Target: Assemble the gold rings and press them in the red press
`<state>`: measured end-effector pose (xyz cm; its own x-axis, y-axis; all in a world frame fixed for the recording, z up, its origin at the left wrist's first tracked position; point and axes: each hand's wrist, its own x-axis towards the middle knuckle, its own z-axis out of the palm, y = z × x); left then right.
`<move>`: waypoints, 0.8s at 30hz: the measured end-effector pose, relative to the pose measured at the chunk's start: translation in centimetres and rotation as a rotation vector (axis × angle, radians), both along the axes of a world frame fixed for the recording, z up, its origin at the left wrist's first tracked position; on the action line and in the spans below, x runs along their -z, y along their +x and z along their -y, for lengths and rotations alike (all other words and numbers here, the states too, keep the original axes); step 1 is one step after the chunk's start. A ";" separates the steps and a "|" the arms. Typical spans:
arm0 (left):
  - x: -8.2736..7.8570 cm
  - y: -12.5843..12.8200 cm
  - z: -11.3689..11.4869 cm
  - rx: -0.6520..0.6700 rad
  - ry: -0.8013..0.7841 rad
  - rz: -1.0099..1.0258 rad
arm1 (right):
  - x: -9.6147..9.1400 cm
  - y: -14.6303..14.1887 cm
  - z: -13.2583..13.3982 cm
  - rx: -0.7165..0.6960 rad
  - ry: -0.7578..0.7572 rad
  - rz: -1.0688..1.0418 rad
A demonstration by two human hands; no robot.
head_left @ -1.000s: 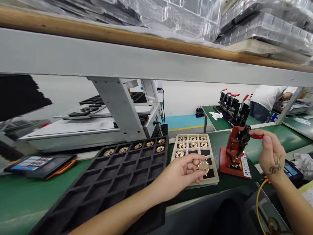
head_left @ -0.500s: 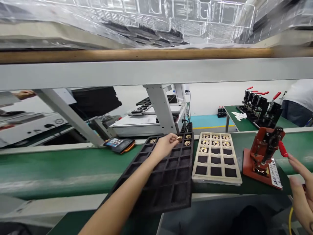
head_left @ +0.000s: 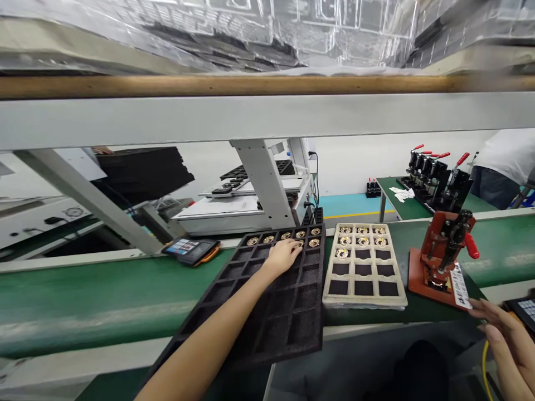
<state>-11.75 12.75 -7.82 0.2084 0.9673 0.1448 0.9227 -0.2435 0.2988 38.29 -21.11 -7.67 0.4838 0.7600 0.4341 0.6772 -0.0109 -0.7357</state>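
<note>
My left hand (head_left: pixel 284 256) reaches across a black foam tray (head_left: pixel 271 312) on the green bench. Its fingertips are closed on a gold watch case (head_left: pixel 299 244) at a cell in the tray's second row. Several more gold cases (head_left: pixel 267 239) fill the far row. To the right lies a beige tray (head_left: pixel 402 292) with several gold cases (head_left: pixel 363 241) in its far cells. A red hand press (head_left: pixel 443 256) with a red-tipped lever stands beyond it. My right hand (head_left: pixel 505 340) hovers low at the right edge, fingers stretched out and holding nothing, just in front of the press base.
A keypad device (head_left: pixel 190 249) lies left of the black tray, and another (head_left: pixel 524 308) sits by my right hand. A grey shelf beam (head_left: pixel 251 117) crosses overhead. Several presses (head_left: pixel 434 172) stand on the far table beside a person in a white shirt (head_left: pixel 505 159). A yellow cable (head_left: pixel 484 362) hangs at lower right.
My left hand carried a gold case from the beige tray to the black tray and lowered it. My right hand let go of the press lever and dropped toward the bench edge.
</note>
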 end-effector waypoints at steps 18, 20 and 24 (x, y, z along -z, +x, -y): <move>-0.6 -2.5 6.7 0.060 0.120 -0.052 | 1.2 -0.5 3.2 -0.005 -0.101 -0.186; -2.2 0.5 5.8 0.090 0.161 -0.030 | 1.1 -0.3 3.6 0.014 -0.089 -0.237; -4.8 9.0 3.5 0.277 0.105 -0.023 | 1.2 0.2 4.0 -0.028 -0.075 -0.329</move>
